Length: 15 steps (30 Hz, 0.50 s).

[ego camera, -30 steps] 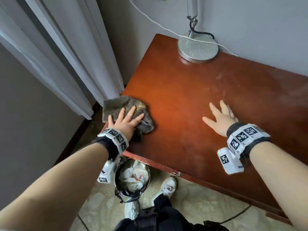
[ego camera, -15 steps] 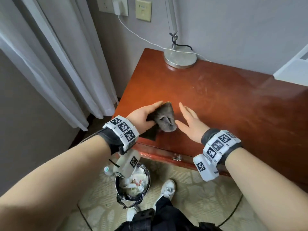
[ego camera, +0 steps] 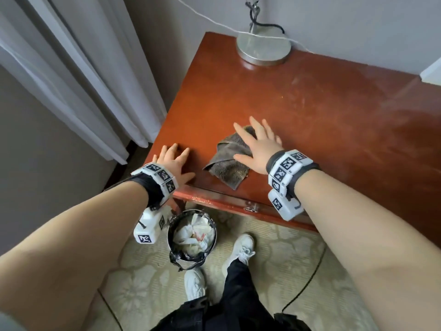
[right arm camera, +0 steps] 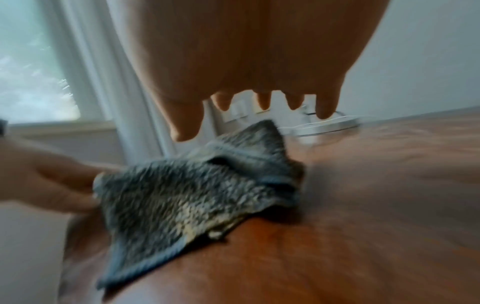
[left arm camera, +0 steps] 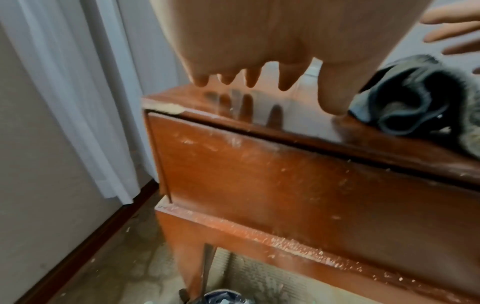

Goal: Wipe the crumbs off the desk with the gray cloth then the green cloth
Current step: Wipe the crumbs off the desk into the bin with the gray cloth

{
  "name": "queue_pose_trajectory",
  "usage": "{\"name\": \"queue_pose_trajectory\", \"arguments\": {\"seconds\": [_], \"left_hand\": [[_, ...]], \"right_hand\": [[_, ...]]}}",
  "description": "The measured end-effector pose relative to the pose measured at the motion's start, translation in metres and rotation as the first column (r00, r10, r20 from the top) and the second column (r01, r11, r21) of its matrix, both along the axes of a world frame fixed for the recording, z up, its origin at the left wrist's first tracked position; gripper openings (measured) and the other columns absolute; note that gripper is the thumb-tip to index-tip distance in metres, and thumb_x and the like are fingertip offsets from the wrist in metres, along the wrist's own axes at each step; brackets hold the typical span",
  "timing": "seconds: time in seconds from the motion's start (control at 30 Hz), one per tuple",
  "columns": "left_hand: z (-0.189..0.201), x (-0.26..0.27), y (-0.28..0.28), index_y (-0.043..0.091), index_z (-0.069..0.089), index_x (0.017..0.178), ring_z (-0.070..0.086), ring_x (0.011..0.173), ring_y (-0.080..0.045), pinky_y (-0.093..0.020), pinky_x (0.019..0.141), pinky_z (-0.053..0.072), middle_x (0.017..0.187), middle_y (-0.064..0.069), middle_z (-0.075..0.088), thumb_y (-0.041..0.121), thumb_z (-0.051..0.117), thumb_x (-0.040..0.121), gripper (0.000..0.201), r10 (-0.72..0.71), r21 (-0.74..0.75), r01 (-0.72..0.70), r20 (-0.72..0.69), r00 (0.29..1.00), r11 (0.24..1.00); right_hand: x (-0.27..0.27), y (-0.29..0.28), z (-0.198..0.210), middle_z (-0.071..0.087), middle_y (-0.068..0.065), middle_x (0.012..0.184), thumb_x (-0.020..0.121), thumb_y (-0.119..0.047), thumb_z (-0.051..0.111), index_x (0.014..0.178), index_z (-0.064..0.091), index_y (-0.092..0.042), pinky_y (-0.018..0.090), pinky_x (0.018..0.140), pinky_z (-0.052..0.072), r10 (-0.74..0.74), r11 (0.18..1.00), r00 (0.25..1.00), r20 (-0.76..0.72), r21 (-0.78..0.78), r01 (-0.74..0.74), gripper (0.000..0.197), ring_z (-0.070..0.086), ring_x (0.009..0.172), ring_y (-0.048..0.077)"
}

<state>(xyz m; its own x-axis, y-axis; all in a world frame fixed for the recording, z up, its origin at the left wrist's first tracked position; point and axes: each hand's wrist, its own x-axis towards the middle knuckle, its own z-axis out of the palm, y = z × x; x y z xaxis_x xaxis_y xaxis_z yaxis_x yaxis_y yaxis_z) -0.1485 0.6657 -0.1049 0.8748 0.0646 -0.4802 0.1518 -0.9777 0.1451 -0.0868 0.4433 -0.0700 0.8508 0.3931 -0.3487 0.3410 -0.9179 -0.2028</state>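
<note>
The gray cloth [ego camera: 225, 164] lies crumpled on the red-brown desk [ego camera: 322, 120], close to its front edge. My right hand [ego camera: 259, 145] lies over the cloth's far part with fingers straight and spread. In the right wrist view the cloth [right arm camera: 207, 189] sits just under those fingers [right arm camera: 324, 109]. My left hand [ego camera: 174, 160] rests flat on the desk by the front left corner, a little left of the cloth, holding nothing. The left wrist view shows its straight fingers [left arm camera: 285, 80] touching the desk top, with the cloth [left arm camera: 415, 98] to their right. No green cloth is in view.
A round metal lamp base [ego camera: 263, 47] with a white cable stands at the desk's back edge. A lined waste bin [ego camera: 192, 235] with paper in it stands on the floor below the front edge, near my shoes. White curtains [ego camera: 83, 80] hang left. Crumbs [left arm camera: 298, 244] lie on the drawer ledge.
The left hand has let go of the gray cloth and moved left onto the bare desk. The right hand has come over and settled on the cloth.
</note>
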Motion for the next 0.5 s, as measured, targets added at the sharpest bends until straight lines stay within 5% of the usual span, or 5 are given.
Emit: {"name": "queue_pose_trajectory", "arguments": {"seconds": [0.13,0.23,0.33,0.4,0.5], "left_hand": [[-0.009,-0.005,0.004,0.031,0.001,0.149,-0.012,0.144,-0.027,-0.043,0.117,-0.004,0.157,-0.004,-0.012,0.052,0.047,0.090,0.078,-0.034,0.022,0.034,0.015,0.999,0.999],[-0.011,-0.009,0.005,0.033,0.001,0.149,-0.010,0.145,-0.024,-0.040,0.118,-0.003,0.157,-0.001,-0.010,0.055,0.047,0.088,0.079,-0.026,0.020,0.025,0.042,0.999,1.000],[-0.011,-0.013,0.005,0.035,0.002,0.149,-0.004,0.145,-0.024,-0.038,0.117,-0.001,0.157,0.000,-0.005,0.057,0.044,0.089,0.077,-0.029,0.048,0.025,0.068,0.997,0.999],[-0.010,-0.016,0.005,0.035,0.003,0.149,0.000,0.144,-0.025,-0.038,0.116,0.002,0.157,0.001,-0.003,0.056,0.044,0.089,0.076,-0.035,0.054,0.031,0.079,0.996,0.998],[-0.007,-0.026,0.010,0.035,0.003,0.149,0.004,0.143,-0.025,-0.037,0.116,0.008,0.157,0.001,-0.002,0.056,0.043,0.089,0.074,-0.106,0.062,0.103,0.063,0.992,0.993]], "right_hand": [[0.016,0.027,-0.023,0.004,-0.002,0.158,0.094,-0.048,0.041,0.142,0.025,-0.037,0.056,0.113,0.009,0.289,0.941,0.957,0.028,-0.194,-0.278,0.052,-0.005,0.145,0.028],[0.025,0.026,-0.033,0.030,0.005,0.142,0.093,-0.049,0.042,0.135,0.033,-0.029,0.050,0.100,0.031,0.055,0.985,0.984,0.171,-0.170,-0.025,0.047,0.028,0.131,0.030],[0.021,0.027,-0.037,0.035,0.009,0.132,0.095,-0.044,0.042,0.132,0.033,-0.027,0.046,0.090,0.038,-0.172,0.974,0.956,0.239,-0.107,0.202,0.042,0.037,0.120,0.031],[0.004,0.030,-0.037,0.036,0.011,0.130,0.095,-0.038,0.041,0.132,0.035,-0.025,0.043,0.082,0.040,-0.069,0.986,0.963,0.260,-0.131,0.106,0.040,0.039,0.116,0.032],[-0.038,0.033,-0.034,0.037,0.010,0.126,0.095,-0.031,0.042,0.130,0.038,-0.024,0.036,0.070,0.038,0.297,0.948,0.935,0.194,-0.174,-0.265,0.037,0.041,0.110,0.030]]}}
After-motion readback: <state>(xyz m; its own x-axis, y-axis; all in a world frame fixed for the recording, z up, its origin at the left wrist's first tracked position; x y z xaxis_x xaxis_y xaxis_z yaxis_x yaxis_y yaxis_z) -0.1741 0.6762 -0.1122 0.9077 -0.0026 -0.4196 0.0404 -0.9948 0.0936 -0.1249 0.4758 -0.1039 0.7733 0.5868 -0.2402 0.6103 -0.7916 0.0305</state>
